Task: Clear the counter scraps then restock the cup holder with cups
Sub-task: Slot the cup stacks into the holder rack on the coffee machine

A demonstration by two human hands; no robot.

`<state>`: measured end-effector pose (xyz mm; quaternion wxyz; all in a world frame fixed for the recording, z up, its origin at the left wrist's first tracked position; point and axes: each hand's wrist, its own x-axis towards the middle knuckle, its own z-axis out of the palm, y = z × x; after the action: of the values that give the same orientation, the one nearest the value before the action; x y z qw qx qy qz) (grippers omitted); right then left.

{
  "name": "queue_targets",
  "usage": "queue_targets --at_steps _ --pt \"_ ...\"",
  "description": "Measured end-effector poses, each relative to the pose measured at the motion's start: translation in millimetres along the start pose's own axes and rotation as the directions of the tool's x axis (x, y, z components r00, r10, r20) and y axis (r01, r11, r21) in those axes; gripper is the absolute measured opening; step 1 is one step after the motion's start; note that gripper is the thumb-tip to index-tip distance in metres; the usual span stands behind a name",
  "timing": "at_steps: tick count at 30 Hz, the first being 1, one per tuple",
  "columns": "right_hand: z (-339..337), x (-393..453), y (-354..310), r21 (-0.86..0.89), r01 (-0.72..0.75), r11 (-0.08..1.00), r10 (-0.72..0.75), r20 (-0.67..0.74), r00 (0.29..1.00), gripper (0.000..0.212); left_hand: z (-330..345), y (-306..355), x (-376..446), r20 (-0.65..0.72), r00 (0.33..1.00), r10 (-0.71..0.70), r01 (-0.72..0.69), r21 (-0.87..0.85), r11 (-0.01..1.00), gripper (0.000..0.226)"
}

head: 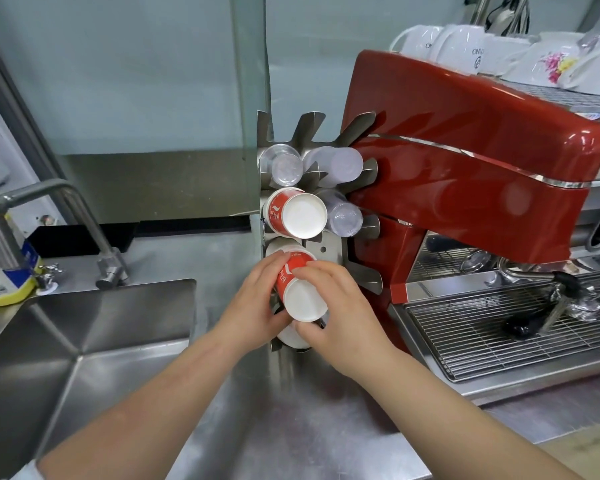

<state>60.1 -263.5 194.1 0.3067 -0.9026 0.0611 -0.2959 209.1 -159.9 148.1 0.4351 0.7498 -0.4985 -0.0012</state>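
Red paper cups carry a white swirl and white bases. The espresso machine is glossy red with silver trim. One white teacup bears pink-and-yellow flowers.

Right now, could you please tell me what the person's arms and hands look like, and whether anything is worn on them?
Both forearms are bare, with no gloves, rings or watch visible on the left hand or right hand. Only a sliver of white sleeve shows at the left arm's lower edge.
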Motion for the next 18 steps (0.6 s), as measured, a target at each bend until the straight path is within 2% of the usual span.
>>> queue_targets --at_steps 14,18 --pt "-3.2 -1.0 -0.2 -0.048 -0.021 0.999 0.024 0.068 0.997 0.065 -7.5 4.3 -1.4 0.082 0.995 -0.049 0.049 0.008 0.999 0.082" --pt "-10.1 -1.7 -2.8 -0.063 -0.029 0.998 0.038 0.151 0.988 0.066 -15.2 8.6 -2.6 0.148 0.987 -0.069 0.063 0.042 0.997 0.087"
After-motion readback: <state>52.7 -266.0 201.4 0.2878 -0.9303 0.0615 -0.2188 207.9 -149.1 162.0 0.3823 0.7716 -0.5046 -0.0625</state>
